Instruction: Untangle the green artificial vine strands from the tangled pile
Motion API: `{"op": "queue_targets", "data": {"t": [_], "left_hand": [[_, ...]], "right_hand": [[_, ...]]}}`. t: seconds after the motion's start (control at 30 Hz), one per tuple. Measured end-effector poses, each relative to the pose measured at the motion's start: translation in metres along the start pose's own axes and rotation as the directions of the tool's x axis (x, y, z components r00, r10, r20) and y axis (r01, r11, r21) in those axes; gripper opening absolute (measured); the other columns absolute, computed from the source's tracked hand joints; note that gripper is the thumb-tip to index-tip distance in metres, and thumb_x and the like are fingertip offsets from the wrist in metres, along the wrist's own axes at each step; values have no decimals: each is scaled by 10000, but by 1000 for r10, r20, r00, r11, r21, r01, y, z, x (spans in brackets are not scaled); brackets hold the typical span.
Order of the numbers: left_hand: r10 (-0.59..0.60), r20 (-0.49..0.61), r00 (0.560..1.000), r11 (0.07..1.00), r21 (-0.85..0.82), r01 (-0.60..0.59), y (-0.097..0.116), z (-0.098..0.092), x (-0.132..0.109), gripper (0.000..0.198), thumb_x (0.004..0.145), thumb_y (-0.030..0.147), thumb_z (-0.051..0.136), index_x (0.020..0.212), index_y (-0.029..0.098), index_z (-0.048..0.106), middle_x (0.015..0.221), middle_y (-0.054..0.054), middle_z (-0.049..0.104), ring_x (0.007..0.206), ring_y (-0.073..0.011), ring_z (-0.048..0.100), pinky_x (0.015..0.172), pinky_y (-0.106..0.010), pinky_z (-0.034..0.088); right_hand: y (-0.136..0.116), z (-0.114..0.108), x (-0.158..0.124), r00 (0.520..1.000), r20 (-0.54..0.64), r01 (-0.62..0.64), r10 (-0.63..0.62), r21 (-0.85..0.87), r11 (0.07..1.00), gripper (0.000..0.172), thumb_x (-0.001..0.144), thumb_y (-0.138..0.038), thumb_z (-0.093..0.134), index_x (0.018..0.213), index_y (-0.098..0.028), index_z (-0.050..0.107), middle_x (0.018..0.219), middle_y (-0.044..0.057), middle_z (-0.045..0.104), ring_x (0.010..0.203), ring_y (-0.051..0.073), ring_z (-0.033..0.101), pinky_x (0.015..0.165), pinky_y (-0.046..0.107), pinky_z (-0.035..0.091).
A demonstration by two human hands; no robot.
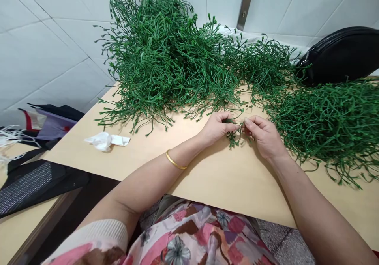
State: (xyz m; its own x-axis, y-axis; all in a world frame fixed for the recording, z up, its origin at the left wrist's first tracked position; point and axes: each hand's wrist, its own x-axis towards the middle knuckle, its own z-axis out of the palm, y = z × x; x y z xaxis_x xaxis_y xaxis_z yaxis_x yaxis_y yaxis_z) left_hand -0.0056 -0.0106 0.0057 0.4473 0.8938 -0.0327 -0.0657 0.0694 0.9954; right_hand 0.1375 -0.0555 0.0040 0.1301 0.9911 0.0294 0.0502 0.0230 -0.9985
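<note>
Between my two hands, above the middle of the table, is a small green artificial plant sprig (233, 139) with thin stems and budded tips. My left hand (218, 127) pinches it between thumb and fingers. Close beside it, my right hand (262, 133) has thumb and forefinger pressed together at thin green stems; the exact spot gripped is too small to make out. A tall heap of similar green sprigs (166, 56) lies just beyond my hands. Another pile of sprigs (331, 123) spreads to the right of my right hand.
A crumpled white tissue (103, 140) lies on the wooden table (189, 182) at left. A black bag (343, 56) stands at the back right against the tiled wall (59, 56). Dark and purple fabric items (55, 123) sit left of the table edge.
</note>
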Motion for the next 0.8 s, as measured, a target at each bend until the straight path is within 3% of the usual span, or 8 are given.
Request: {"op": "queue_targets", "data": {"t": [0.2,0.37,0.5,0.8], "left_hand": [[36,16,999,999,40,-37,-2,1,-1,108,572,68,643,588,123,552,556,47,511,555,-48,457,571,-192,363],[-63,74,995,994,-90,70,2,0,0,134,591,144,682,722,120,660,718,-2,627,680,-86,552,686,-224,431],[-104,66,992,991,-82,109,0,0,2,145,601,148,676,741,114,691,755,-23,655,701,-98,569,716,-237,437],[19,56,998,993,113,-25,-1,1,-1,70,645,170,640,621,105,630,557,27,538,549,-59,449,568,-196,355]], "right_hand": [[0,3,-1,1000,0,-12,12,43,999,307,585,-370,746,646,-178,515,570,-48,495,513,72,458,492,216,385],[1,-4,3,999,19,-46,45,78,996,284,586,-357,722,663,-186,509,577,-33,555,504,80,503,487,219,411],[0,-10,4,995,82,-52,51,16,998,264,597,-346,715,692,-187,527,618,-12,611,534,92,543,514,230,448],[-2,-4,4,995,28,-98,98,21,995,243,593,-284,681,750,-183,525,603,-40,552,527,88,554,534,241,477]]}}
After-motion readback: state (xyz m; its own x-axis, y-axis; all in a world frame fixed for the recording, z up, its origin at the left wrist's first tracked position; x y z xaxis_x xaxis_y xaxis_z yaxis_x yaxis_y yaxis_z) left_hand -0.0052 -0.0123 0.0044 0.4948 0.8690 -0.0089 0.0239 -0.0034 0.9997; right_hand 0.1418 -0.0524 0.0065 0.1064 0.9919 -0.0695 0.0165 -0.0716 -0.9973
